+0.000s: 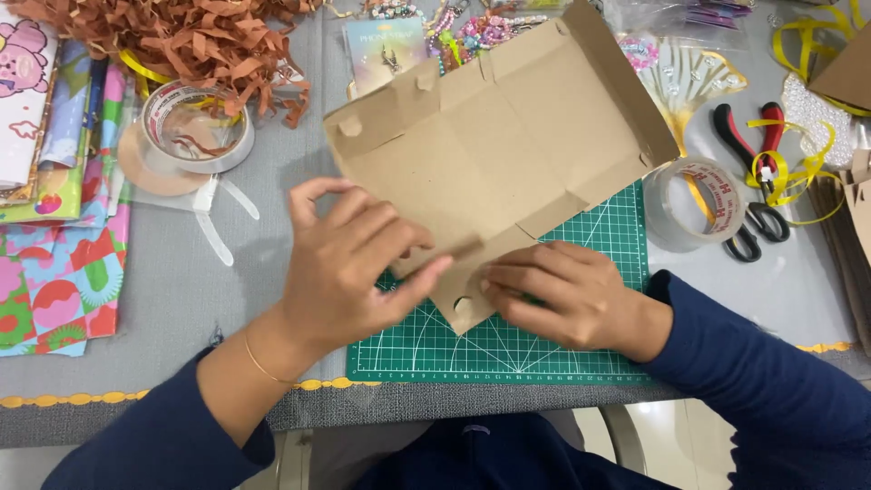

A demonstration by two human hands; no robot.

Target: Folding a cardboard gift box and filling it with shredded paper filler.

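Observation:
A flat brown cardboard box blank (508,136) with creases and tabs lies over a green cutting mat (599,245). My left hand (354,263) presses on its near flap, fingers bent over the fold. My right hand (562,290) holds the lower tab of the same cardboard against the mat, thumb close to my left fingertips. Both arms are in dark blue sleeves.
A clear tape roll (703,201) stands right of the mat, with red-and-black scissors (758,172) and yellow ribbon (798,172) beyond. Another tape roll (195,132), shredded brown paper (200,41) and colourful wrapping sheets (54,236) lie at left. Beads and cards sit at the back.

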